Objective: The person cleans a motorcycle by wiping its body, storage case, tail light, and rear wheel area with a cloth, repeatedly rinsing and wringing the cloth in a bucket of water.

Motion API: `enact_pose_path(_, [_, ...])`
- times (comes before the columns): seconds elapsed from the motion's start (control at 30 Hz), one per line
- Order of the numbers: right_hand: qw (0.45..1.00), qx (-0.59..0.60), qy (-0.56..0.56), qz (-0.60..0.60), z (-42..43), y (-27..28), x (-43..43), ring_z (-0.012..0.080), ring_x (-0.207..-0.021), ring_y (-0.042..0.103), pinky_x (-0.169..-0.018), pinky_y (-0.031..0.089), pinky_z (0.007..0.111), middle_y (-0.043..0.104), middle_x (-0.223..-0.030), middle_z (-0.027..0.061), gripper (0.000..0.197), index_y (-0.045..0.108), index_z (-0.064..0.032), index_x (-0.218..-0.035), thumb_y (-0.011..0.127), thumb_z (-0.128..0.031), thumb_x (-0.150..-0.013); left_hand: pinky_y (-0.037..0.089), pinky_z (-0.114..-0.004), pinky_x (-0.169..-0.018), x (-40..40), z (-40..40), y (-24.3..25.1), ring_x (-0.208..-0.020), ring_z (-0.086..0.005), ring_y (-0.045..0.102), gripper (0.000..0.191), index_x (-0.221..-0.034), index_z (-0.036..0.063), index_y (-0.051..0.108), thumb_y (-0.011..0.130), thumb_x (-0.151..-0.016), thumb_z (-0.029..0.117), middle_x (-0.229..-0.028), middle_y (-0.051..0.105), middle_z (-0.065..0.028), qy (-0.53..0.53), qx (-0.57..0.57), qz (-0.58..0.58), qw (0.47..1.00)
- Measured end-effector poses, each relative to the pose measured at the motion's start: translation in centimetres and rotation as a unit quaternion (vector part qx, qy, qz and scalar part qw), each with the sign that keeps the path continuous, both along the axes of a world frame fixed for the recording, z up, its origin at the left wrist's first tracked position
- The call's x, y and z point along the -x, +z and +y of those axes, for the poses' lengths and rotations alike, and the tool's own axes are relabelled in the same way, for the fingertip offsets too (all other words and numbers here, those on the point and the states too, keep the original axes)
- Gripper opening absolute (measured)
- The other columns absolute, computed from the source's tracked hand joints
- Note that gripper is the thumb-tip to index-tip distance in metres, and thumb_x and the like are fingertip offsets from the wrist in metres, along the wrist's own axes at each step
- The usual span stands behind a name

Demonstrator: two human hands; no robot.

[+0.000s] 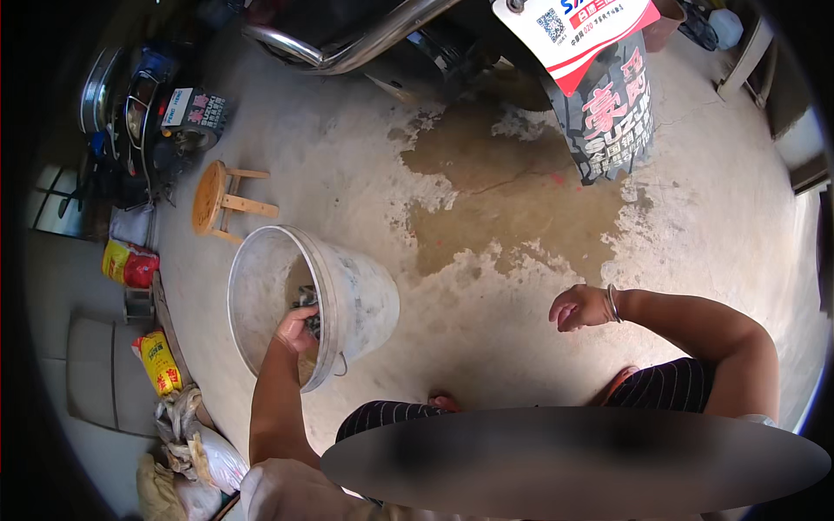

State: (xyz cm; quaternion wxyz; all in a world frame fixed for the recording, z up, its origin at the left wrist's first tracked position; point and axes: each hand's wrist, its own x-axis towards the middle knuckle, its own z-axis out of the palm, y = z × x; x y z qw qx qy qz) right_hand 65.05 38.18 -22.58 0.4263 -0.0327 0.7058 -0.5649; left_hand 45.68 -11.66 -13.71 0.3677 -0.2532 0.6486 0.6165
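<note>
My left hand (297, 330) reaches into a white plastic bucket (363, 299) and grips a dark patterned cloth (306, 298). The bucket's mouth faces me and to the left, and murky water shows inside. Part of the cloth and my fingers are hidden behind the bucket's rim. A wire handle (341, 365) hangs at the near side. My right hand (580, 308), with a bangle at the wrist, hovers over the concrete floor (469, 332). Its fingers are loosely curled and nothing shows in them. Beyond it spreads a wet brown patch (515, 208).
A motorcycle's chrome bar (371, 39) and a Suzuki mud flap (609, 124) with a printed tag (586, 36) overhang the far side. A wooden stool (221, 198) stands beyond the bucket. Another motorcycle (169, 124) and several bags (158, 361) line the left.
</note>
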Motion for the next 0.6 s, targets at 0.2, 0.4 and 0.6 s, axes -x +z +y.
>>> enact_pose_path(0.2, [0.998, -0.007, -0.034, -0.048, 1.3, -0.9, 0.7, 0.0142, -0.065, 0.060, -0.058, 0.051, 0.028, 0.063, -0.076, 0.0078, 0.031, 0.060, -0.0028, -0.097, 0.064, -0.022, -0.073, 0.043, -0.039, -0.091, 1.1, 8.8, 14.4, -0.102, -0.0286, 0.054, 0.037, -0.116, -0.0008, 0.047, 0.050, -0.081, 0.013, -0.114, 0.054, -0.0151, 0.048, -0.342, 0.272, 0.898])
enact_pose_path(0.4, [0.999, 0.022, -0.008, -0.035, -0.5, -0.8, 1.1, 0.0147, -0.072, 0.061, -0.060, 0.050, 0.028, 0.063, -0.083, 0.0088, 0.037, 0.059, -0.0024, -0.099, 0.064, -0.026, -0.071, 0.039, -0.042, -0.095, 7.0, 27.9, 12.9, -0.103, -0.0252, 0.051, 0.028, -0.111, -0.0004, 0.048, 0.047, -0.083, -0.001, -0.112, 0.053, -0.0116, 0.062, -0.287, 0.279, 0.914])
enact_pose_path(0.6, [0.999, 0.009, 0.008, 0.052, 0.8, -1.6, -1.7, 0.0163, -0.069, 0.062, -0.062, 0.049, 0.030, 0.064, -0.078, 0.0094, 0.036, 0.062, -0.0041, -0.096, 0.064, -0.026, -0.067, 0.038, -0.039, -0.091, 8.5, 41.0, 10.7, -0.108, -0.0231, 0.042, 0.038, -0.115, 0.0029, 0.044, 0.051, -0.079, -0.008, -0.119, 0.040, -0.0131, 0.284, -0.294, 0.423, 0.809])
